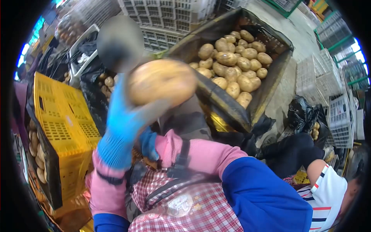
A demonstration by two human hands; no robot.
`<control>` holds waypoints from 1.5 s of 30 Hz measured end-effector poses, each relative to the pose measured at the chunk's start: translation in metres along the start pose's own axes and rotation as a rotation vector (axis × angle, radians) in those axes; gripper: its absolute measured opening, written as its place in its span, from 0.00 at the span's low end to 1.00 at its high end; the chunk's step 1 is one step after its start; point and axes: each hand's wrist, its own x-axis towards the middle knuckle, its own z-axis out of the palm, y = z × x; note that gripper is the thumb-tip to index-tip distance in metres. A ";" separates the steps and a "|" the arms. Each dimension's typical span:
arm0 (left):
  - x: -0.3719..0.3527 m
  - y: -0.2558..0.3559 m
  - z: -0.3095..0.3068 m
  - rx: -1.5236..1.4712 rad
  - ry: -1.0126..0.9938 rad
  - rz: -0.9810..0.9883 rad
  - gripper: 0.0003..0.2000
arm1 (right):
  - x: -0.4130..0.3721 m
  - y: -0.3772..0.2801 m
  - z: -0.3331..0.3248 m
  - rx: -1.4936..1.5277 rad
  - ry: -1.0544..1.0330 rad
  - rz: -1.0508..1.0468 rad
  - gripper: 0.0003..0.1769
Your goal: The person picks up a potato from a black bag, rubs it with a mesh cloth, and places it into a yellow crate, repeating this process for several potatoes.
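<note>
A large potato point(164, 82) is raised in front of me, smeared by motion. My left hand point(123, 118), in a blue glove with a grey palm, is closed around it. Low by my lap is my right hand point(148, 144), also in a blue glove; the left forearm partly covers it and its fingers are hidden. Beyond the held potato stands a dark-lined crate point(266, 94) with a heap of potatoes point(235, 63) inside. I wear a red checked apron point(185, 205).
Yellow crates point(63, 116) stand on my left, beside more potatoes point(36, 154) in a dark-lined container. White crates point(166, 15) are stacked at the back, and others point(319, 73) at the right. A black plastic bag point(303, 114) lies near a person in a striped white shirt point(328, 197).
</note>
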 end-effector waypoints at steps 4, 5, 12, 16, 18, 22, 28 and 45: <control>0.103 -0.061 0.086 0.596 -0.239 -0.210 0.44 | 0.004 0.004 -0.006 0.079 0.061 0.060 0.16; 0.124 -0.086 0.099 0.650 -0.259 -0.272 0.42 | 0.006 0.006 -0.008 0.104 0.080 0.079 0.16; 0.220 -0.074 -0.006 0.419 -0.328 0.158 0.19 | -0.032 -0.093 -0.005 0.260 0.288 0.139 0.19; 0.222 -0.101 -0.177 0.626 0.143 -0.001 0.14 | -0.032 -0.134 -0.034 -0.225 -0.043 -0.283 0.21; 0.205 -0.172 -0.270 0.505 0.258 -0.229 0.16 | -0.016 -0.153 -0.032 -0.399 -0.094 -0.405 0.24; 0.144 -0.307 -0.346 1.167 -0.001 -0.444 0.11 | 0.014 -0.174 -0.006 -0.290 0.146 -0.029 0.30; 0.107 -0.452 -0.300 1.094 -0.427 -0.697 0.22 | 0.033 -0.171 0.016 -0.199 0.425 0.070 0.30; -0.005 -0.113 -0.205 -0.781 0.235 -0.080 0.39 | 0.010 -0.162 -0.003 -0.808 -0.001 -0.285 0.19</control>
